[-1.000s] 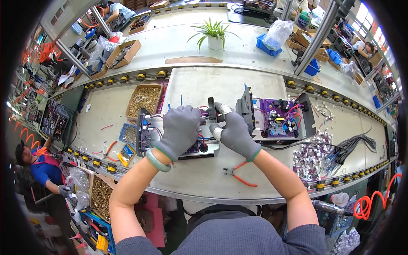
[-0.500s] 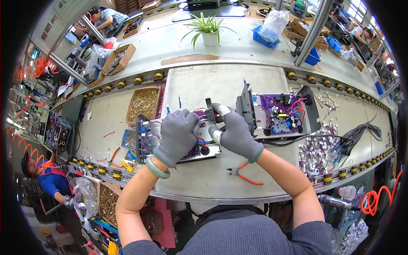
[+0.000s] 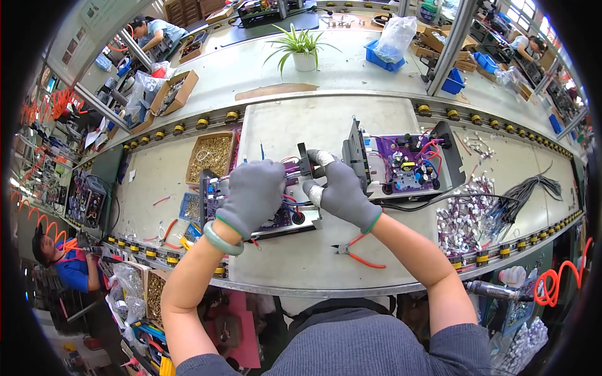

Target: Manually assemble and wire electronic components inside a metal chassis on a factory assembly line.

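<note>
My gloved left hand (image 3: 254, 194) is closed over an open metal chassis with a purple circuit board (image 3: 268, 220). Its fingertips are turned away, so what they grip is hidden. With taped thumb and forefinger, my gloved right hand (image 3: 343, 195) pinches a small black rectangular part (image 3: 305, 160) at the chassis's right end. Purple and blue wires (image 3: 292, 169) run between the hands. Just right of my right hand stands a second open chassis (image 3: 448, 164) with an upright black panel (image 3: 354, 153) and its own purple board (image 3: 407, 164).
Red-handled cutters (image 3: 357, 254) lie near the bench's front edge. At left sit a box of brass-coloured small parts (image 3: 210, 153) and a blue tray (image 3: 190, 205). White connectors (image 3: 467, 216) and a dark cable bundle (image 3: 530, 194) spread at right. A roller rail (image 3: 439, 111) runs behind.
My left hand has lifted slightly and turned, so its back hides the fingers more. My right hand keeps its pinch on the black part. The whole view has shifted a little.
</note>
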Available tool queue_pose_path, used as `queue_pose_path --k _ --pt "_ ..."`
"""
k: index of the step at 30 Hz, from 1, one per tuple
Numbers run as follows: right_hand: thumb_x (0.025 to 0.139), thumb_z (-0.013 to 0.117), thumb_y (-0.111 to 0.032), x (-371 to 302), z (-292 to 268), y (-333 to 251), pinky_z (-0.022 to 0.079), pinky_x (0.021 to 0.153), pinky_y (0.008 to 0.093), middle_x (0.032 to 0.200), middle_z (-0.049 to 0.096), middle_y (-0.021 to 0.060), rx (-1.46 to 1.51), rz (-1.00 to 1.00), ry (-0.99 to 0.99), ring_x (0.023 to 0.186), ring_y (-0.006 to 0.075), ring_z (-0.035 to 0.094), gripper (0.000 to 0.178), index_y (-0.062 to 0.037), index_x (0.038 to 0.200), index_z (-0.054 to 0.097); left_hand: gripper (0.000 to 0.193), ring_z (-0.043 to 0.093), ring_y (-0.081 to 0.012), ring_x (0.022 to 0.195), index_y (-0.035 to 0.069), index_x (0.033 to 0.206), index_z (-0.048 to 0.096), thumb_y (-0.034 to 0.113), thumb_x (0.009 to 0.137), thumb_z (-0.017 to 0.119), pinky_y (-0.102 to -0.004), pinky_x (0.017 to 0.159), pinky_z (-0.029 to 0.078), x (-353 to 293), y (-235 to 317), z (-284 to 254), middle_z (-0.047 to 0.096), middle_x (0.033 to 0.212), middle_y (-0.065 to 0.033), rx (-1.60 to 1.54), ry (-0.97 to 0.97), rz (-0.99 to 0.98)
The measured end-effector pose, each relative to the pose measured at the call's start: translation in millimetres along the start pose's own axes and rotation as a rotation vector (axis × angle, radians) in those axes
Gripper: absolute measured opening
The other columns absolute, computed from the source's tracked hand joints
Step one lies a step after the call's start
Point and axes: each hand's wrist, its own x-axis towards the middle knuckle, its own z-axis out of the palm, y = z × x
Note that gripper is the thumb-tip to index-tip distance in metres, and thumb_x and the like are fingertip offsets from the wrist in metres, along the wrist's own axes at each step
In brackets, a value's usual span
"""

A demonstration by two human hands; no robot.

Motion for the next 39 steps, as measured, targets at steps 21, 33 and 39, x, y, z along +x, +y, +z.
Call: queue_pose_path --k 21,33,39 --pt "0.079 0.065 -0.023 -15 9 -2 0.048 0.083 0.0473 0.094 0.059 0.0238 -0.016 -0.369 0.202 0.094 0.0418 0.059 0.034 0.0001 0.103 0.057 0.020 0.060 -0.0298 0.067 -0.001 0.079 0.065 0.019 0.081 0.070 -0.0385 0.063 0.047 -11 0 -10 0.063 0.074 -0.0163 -0.277 0.042 -0.123" --pt "0.077 0.070 -0.028 -210 -434 287 0.055 0.082 0.0391 0.095 0.070 0.0175 -0.935 0.670 1.455 0.087 0.0320 0.069 0.032 -0.0094 0.103 0.068 0.035 0.065 -0.0224 0.094 -0.005 0.117 0.066 0.023 0.096 0.059 -0.0318 0.085 0.052 -56 20 -74 0.070 0.108 -0.0164 -0.554 0.013 -0.522" --pt "0.082 0.065 -0.028 -288 -422 336 0.045 0.103 0.0441 0.139 0.048 0.0160 -0.572 1.408 0.938 0.128 0.0366 0.050 0.045 -0.0207 0.125 0.062 0.036 0.062 -0.0186 0.099 0.001 0.119 0.066 0.028 0.096 0.061 -0.0300 0.087 0.050 -81 19 -67 0.070 0.109 -0.0093 -0.629 -0.105 -0.770"
